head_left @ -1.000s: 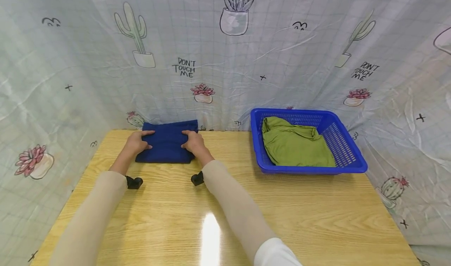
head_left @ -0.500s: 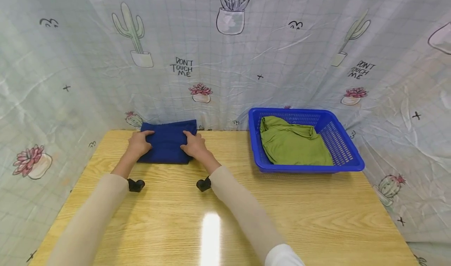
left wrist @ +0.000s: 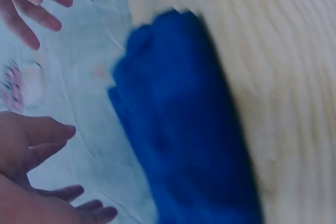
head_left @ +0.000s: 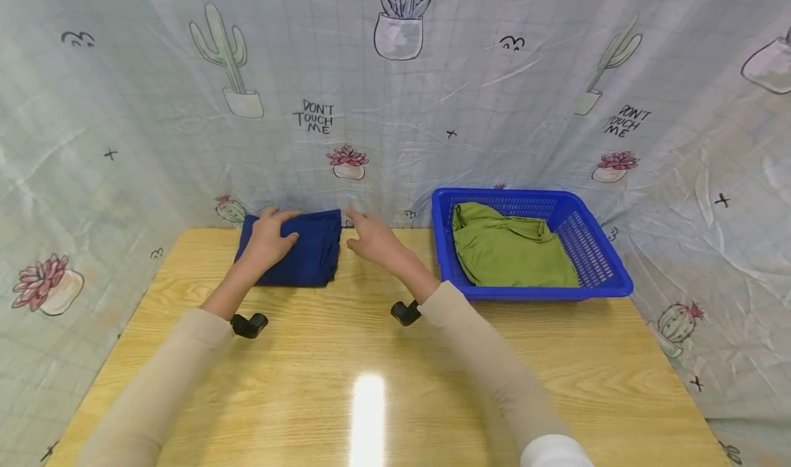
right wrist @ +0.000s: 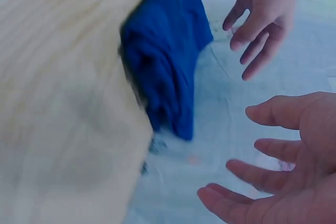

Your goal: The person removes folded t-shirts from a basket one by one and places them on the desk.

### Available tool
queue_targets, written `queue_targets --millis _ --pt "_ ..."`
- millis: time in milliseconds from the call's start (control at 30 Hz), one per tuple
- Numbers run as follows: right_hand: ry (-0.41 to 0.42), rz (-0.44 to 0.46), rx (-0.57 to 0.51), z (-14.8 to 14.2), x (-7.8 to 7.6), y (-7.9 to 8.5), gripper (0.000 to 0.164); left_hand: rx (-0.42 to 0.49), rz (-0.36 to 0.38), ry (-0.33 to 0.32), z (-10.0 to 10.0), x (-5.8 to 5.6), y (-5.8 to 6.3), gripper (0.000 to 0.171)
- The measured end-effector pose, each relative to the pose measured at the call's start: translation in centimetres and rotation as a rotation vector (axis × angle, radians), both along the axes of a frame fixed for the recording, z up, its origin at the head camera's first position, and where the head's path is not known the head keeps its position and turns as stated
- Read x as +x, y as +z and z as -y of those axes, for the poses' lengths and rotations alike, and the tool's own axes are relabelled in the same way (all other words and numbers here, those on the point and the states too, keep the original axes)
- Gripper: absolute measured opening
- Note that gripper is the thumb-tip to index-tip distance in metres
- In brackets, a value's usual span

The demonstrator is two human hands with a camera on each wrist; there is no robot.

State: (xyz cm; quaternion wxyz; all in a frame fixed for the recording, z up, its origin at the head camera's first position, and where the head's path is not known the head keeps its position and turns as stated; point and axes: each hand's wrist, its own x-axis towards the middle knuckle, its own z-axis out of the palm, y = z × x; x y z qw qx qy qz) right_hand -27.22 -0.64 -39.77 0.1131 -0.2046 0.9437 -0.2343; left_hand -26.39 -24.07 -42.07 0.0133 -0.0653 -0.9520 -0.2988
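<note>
A folded dark blue cloth (head_left: 312, 251) lies at the back left of the wooden table, against the curtain. Its layered folded edge faces right, and it shows as a thick bundle in the left wrist view (left wrist: 178, 114). Over its left part hovers my left hand (head_left: 267, 239), fingers spread and holding nothing. My right hand (head_left: 378, 239) is just right of the cloth, apart from it, with loosely extended fingers. Both wrist views show the hands raised off the cloth, and the right wrist view has the right hand's fingers (right wrist: 262, 177) spread.
A blue plastic basket (head_left: 440, 247) with perforated sides stands at the back right of the table (head_left: 296, 378). Inside it lies a folded olive green cloth (head_left: 513, 254). A curtain (head_left: 395, 103) printed with cactus drawings hangs behind and at both sides.
Both hands have let go of the blue cloth. The right hand has moved right, off the cloth, and the left has lifted and shifted slightly right. The cloth stays at the back left.
</note>
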Motion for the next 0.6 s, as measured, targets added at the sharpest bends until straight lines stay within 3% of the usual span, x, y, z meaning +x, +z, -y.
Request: queue_targets --millis 233,467,600 --pt "0.030 -0.033 -0.020 -5.6 0.4 3.2 0.063 0.094 -0.013 -0.093 -3.2 0.4 1.8 0.048" --pt "0.017 -0.125 0.015 -11.2 0.8 4.8 0.058 0.127 -0.065 -0.189 -6.7 0.4 3.0 0.046" --pt "-0.019 -0.117 0.032 -14.1 0.9 5.7 0.057 0.163 -0.090 -0.239 -9.2 0.3 3.8 0.046"
